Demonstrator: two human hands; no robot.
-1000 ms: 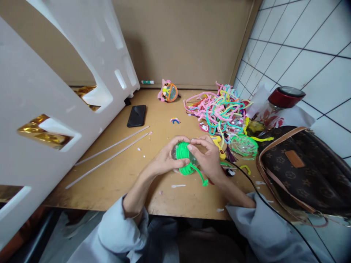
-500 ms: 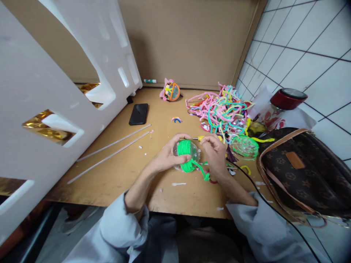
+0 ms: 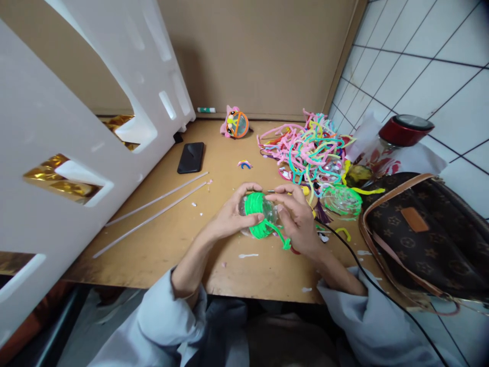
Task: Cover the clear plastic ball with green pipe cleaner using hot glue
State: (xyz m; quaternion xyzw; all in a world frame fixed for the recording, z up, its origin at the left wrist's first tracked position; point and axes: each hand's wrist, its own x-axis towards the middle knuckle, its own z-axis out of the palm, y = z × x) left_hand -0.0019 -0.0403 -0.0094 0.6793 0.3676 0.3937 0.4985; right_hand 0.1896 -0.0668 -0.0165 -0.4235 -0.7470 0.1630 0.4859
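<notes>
A clear round object wrapped in a band of green pipe cleaner (image 3: 255, 205) is held in my left hand (image 3: 229, 216), thumb across its front and fingers over the top. From the band a loose green tail (image 3: 281, 238) hangs to the right. My right hand (image 3: 300, 221) is at the right side of the object, thumb and fingertips bent toward it; whether they grip anything is hard to see. Just behind the right fingers lies a yellow-handled tool (image 3: 304, 190) with a metal tip, partly hidden.
Tangled pipe cleaners (image 3: 309, 148) and a green-wrapped clear piece (image 3: 342, 200) lie at the right, near a brown bag (image 3: 431, 229), a red-lidded jar (image 3: 405, 130) and a black cable (image 3: 351, 257). Leftward are a phone (image 3: 190, 157), two white sticks (image 3: 153, 216) and a decorated ball (image 3: 239, 125).
My right hand has opened from a tighter curl and moved its fingertips onto the right side of the clear object. My left hand keeps its hold. The view has shifted slightly.
</notes>
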